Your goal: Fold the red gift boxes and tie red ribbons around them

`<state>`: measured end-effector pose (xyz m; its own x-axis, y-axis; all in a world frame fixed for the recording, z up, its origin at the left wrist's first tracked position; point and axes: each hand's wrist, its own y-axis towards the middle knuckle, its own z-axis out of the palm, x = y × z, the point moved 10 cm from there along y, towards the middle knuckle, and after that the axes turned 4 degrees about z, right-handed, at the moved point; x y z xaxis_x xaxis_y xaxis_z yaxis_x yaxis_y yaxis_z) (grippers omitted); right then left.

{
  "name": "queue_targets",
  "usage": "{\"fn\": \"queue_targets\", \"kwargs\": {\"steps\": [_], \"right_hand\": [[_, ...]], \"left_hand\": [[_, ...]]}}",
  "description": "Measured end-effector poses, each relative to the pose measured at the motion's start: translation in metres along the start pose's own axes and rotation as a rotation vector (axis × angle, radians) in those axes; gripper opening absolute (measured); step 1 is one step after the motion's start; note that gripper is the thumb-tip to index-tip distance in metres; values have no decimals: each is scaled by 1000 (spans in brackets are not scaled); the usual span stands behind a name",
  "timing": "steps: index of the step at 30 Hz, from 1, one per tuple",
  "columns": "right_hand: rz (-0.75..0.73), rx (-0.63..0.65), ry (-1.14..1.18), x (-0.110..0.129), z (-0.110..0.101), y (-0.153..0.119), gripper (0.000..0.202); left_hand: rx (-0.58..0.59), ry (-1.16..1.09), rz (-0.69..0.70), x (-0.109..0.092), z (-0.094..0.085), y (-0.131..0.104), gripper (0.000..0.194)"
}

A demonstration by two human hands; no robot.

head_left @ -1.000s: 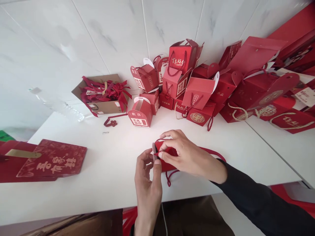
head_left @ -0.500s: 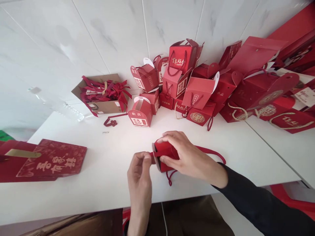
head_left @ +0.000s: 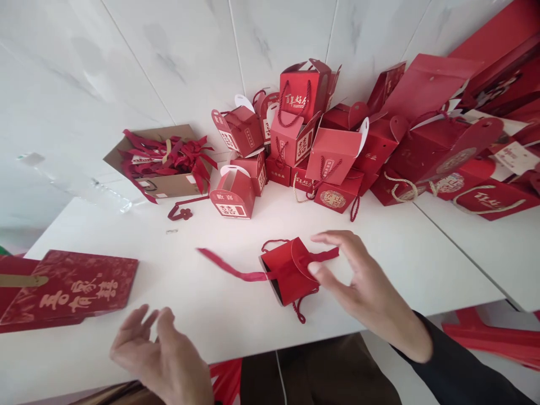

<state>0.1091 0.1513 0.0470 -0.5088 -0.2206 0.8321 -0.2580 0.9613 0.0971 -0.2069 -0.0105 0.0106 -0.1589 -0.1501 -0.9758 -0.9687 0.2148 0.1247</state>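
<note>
A small red gift box (head_left: 291, 281) stands on the white table in front of me. A red ribbon (head_left: 236, 274) passes through it, one tail stretched out to the left and a shorter end at the right. Dark red cord handles (head_left: 298, 310) hang at its near and far sides. My right hand (head_left: 358, 287) is just right of the box, thumb and fingers apart, the thumb tip by the flap; whether it touches cannot be made out. My left hand (head_left: 158, 351) is away to the lower left, over the table's near edge, fingers loosely spread and holding nothing.
Stacked red gift boxes (head_left: 295, 135) fill the back. A cardboard box of red ribbons (head_left: 172, 188) stands back left, near a clear bottle (head_left: 113, 199) and a knotted red cord (head_left: 180, 214). A patterned red box (head_left: 93, 287) lies left; more red bags (head_left: 489, 197) sit right.
My left hand has let go of the ribbon and moved left and down. My right hand has drawn back to the right out of the box opening. The ribbon's left tail now lies free.
</note>
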Motion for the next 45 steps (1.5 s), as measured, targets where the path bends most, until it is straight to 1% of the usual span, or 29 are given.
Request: {"fn": "queue_targets", "kwargs": {"steps": [1,2,4,5,6,7,9,10,12,15,16,18,20,22,23,26,28,30,33,35,38,39,41,43,44,45], "right_hand": [[105,0,34,-13,-5,-3,23],[217,41,62,-27,-4,-7,31],[383,193,105,-52,10,-16,49],[421,260,125,-60,17,-18,53],[435,303,151,-66,24,-19,53],[440,323,187,-70,30,-18,53],[450,320,320,-74,39,-12,50],[456,304,396,-74,42,-9,48],[449,247,522,-69,44,-1,42],[388,162,597,-52,36,8,34],[363,149,617,-45,34,10,33],[317,135,653,-33,30,12,32],[297,123,646,-29,28,12,32],[302,108,586,-31,30,13,31],[302,99,545,-32,31,13,31],[266,100,450,-31,34,15,31],[240,97,456,-26,31,16,26],[222,36,505,-21,21,14,22],[191,-94,541,-14,1,9,18],[165,-125,525,-8,-5,6,16],[105,-117,485,4,-5,7,13],[71,-109,463,10,-5,8,12],[-33,-81,379,28,-4,14,14],[-214,6,254,54,2,18,19],[-308,74,195,67,7,20,22],[-382,146,148,76,12,21,27]], "left_hand": [[96,103,20,2,7,-13,16],[241,176,-5,9,20,-29,21],[559,223,-140,28,49,-66,47],[665,208,-195,33,61,-83,53],[717,178,-230,34,69,-94,54],[743,133,-243,31,78,-101,54],[796,14,-223,21,95,-109,52],[823,-34,-188,13,103,-110,50],[832,-91,-53,-7,112,-108,46],[733,-96,220,-40,109,-100,36],[713,-96,287,-48,108,-99,34],[729,-102,345,-57,110,-101,29],[812,-115,340,-56,117,-106,27],[887,-103,314,-51,125,-110,27],[906,-94,295,-48,127,-111,28],[897,-100,201,-40,129,-106,31],[887,-108,157,-39,129,-103,34],[890,-98,148,-41,129,-102,34],[912,-79,166,-45,130,-103,33],[924,-97,155,-47,130,-104,31],[920,-139,156,-54,132,-104,29],[930,-126,181,-58,134,-104,29],[1003,-58,279,-68,140,-110,26],[1093,-15,391,-78,147,-119,21],[1119,-15,411,-81,150,-121,22],[1130,-21,393,-81,151,-120,25]]}}
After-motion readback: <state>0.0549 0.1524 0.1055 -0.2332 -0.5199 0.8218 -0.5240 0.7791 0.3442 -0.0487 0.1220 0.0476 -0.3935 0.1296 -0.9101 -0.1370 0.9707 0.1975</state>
